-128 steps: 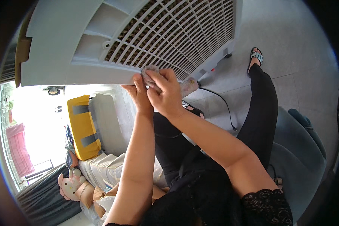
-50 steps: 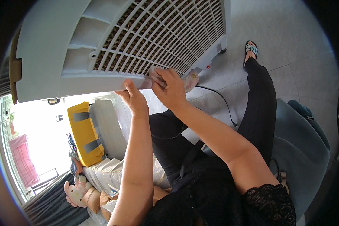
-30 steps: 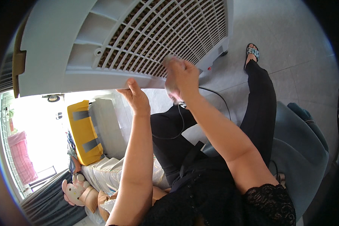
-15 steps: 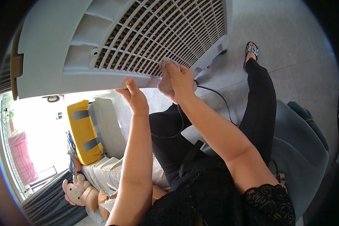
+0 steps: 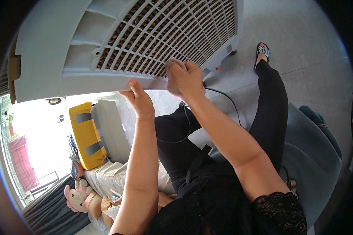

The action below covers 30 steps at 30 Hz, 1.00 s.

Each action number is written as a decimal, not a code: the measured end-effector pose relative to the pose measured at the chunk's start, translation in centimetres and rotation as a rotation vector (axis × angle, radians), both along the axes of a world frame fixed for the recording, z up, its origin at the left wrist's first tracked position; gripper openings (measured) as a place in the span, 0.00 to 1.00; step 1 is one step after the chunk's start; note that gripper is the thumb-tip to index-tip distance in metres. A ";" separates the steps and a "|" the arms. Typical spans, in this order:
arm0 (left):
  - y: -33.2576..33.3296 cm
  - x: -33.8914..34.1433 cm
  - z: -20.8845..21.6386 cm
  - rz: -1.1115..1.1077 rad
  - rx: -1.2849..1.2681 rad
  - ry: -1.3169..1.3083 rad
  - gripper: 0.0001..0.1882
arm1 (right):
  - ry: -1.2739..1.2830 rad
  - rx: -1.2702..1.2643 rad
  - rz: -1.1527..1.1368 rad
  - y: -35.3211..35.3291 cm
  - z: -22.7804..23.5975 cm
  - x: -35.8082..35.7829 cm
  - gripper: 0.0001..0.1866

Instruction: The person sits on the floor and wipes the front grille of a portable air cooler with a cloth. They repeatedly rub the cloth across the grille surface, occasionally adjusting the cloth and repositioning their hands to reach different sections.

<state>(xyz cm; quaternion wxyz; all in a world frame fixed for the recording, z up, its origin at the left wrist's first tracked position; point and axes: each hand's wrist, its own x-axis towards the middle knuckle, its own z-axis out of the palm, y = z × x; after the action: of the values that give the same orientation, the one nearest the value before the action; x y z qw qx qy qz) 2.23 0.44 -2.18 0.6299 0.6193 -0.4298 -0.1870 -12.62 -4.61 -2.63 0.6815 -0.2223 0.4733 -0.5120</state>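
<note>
Inside the right grip (image 5: 190,81) lies a bunched, pinkish-grey cloth (image 5: 172,85).

The cloth (image 5: 172,86) is by the grille (image 5: 170,33), plush toy (image 5: 77,198) left, seat (image 5: 312,156) right.

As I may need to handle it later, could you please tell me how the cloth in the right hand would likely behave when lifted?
The cloth is probably floppy, as it bunches in the right hand. It is likely light, being small enough for one hand. Its fuzzy-looking surface suggests it wouldn't be slippery.
</note>
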 end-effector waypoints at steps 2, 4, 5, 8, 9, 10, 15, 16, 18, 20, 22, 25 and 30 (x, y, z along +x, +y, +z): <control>0.0 -0.2 0.0 -0.003 0.002 0.005 0.44 | 0.102 -0.055 0.090 -0.3 -1.0 -1.1 0.11; 0.2 -0.4 0.2 0.009 0.015 0.012 0.44 | -0.230 0.049 -0.165 -0.1 -0.8 -1.3 0.09; 0.2 -0.5 0.3 0.010 0.016 0.001 0.44 | -0.395 0.102 -0.290 -0.1 -0.5 -1.4 0.08; 0.0 -0.7 0.5 0.010 0.026 -0.011 0.46 | -0.393 0.049 -0.248 -1.0 -1.2 -0.4 0.10; 0.0 -0.9 0.4 0.016 0.029 -0.001 0.46 | -0.392 0.031 -0.238 -1.0 -1.5 0.0 0.11; -0.3 -0.9 0.6 0.025 0.027 0.007 0.47 | -0.383 0.084 -0.193 -0.5 -1.6 0.5 0.08; -0.1 -0.9 0.8 0.014 0.021 -0.001 0.47 | -0.205 0.050 -0.133 -1.0 -2.9 0.1 0.07; -0.1 -1.0 0.9 0.032 0.039 -0.007 0.47 | -0.249 0.033 -0.170 -1.5 -1.8 -0.5 0.08; 0.1 -0.8 0.5 0.020 0.024 -0.002 0.48 | -0.404 0.048 -0.167 -0.9 -1.5 -0.5 0.08; -0.2 -0.7 0.5 0.002 0.008 0.000 0.48 | -0.289 0.015 0.010 0.1 -3.3 0.1 0.09; -0.1 -0.5 0.4 -0.010 0.005 0.006 0.48 | -0.125 0.009 0.080 0.7 -3.9 -0.1 0.09; -0.3 -1.0 0.7 0.005 0.016 -0.007 0.48 | -0.350 -0.039 -0.204 -0.9 -3.2 -0.6 0.09; -0.2 -0.5 0.4 0.009 0.013 -0.005 0.49 | -0.249 0.114 0.081 -0.8 -3.1 -0.7 0.09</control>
<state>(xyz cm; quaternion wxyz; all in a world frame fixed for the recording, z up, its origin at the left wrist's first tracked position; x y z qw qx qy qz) 1.70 0.20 -1.78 0.6255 0.6258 -0.4275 -0.1853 -13.37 -5.46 -5.71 0.7666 -0.1371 0.4040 -0.4799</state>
